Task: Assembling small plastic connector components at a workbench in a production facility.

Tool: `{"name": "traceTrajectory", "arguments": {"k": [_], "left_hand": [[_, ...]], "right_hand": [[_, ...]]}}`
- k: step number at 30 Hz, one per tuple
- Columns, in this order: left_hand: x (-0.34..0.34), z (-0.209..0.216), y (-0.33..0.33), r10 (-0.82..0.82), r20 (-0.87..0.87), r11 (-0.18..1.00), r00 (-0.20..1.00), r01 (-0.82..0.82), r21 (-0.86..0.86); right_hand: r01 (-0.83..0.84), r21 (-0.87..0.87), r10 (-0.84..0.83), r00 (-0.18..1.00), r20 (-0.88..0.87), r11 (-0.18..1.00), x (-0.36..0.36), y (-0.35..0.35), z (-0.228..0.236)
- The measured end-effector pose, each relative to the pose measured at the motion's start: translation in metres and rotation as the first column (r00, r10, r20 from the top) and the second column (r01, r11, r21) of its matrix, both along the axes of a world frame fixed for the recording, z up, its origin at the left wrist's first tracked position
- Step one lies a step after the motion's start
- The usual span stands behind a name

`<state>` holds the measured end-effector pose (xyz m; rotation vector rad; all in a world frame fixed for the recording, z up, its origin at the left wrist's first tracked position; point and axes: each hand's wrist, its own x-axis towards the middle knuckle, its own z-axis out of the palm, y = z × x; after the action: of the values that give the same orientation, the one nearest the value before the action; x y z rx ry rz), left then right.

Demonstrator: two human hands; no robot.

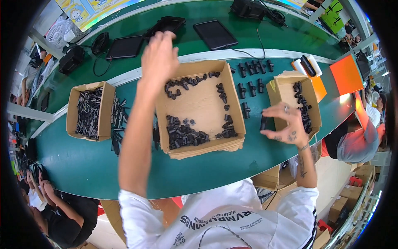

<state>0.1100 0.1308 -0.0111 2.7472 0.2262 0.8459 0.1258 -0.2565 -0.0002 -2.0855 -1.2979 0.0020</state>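
At the back of the bench my left hand (159, 58) reaches over the near edge of a black open tray (169, 25). Its fingers are bent and somewhat apart, with nothing visible in them; the tips are partly hidden. On the right, my right hand (288, 126) pinches a short black tubular piece (263, 121) upright between thumb and finger. This hand is beside a small carton (277, 94) of black fittings (304, 108). Left of it, a large shallow carton (199, 108) holds black elbow and tee-like fittings (184, 135) along its sides.
Several black tee-shaped fittings (252, 88) stand in loose rows between the cartons. A left carton (72, 112) holds thin black sticks (89, 112), with more strewn beside it. Flat black screens (215, 35) and cables lie behind the ledge. An orange box (346, 75) stands far right; people sit nearby.
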Motion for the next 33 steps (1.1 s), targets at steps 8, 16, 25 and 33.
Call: {"name": "traceTrajectory", "arguments": {"k": [8, 16, 25, 33], "left_hand": [[0.060, -0.083, 0.119, 0.244, -0.077, 0.965, 0.967, -0.250, -0.078], [-0.030, 0.025, 0.060, -0.227, 0.502, 0.970, 0.834, 0.150, 0.190], [-0.274, 0.077, 0.020, -0.073, 0.662, 0.955, 0.746, 0.244, -0.170], [-0.206, 0.002, -0.196, -0.736, -0.022, 0.636, 0.677, 0.679, -0.365]], "right_hand": [[0.142, 0.028, -0.137, 0.982, -0.127, 0.990, -0.051, -0.039, -0.015], [0.236, 0.185, -0.218, 0.969, -0.113, 0.954, -0.080, -0.084, -0.022], [0.324, 0.346, -0.213, 0.923, -0.322, 0.881, -0.099, -0.111, -0.040], [0.234, 0.357, -0.126, 0.945, -0.301, 0.904, -0.104, -0.113, -0.047]]}}
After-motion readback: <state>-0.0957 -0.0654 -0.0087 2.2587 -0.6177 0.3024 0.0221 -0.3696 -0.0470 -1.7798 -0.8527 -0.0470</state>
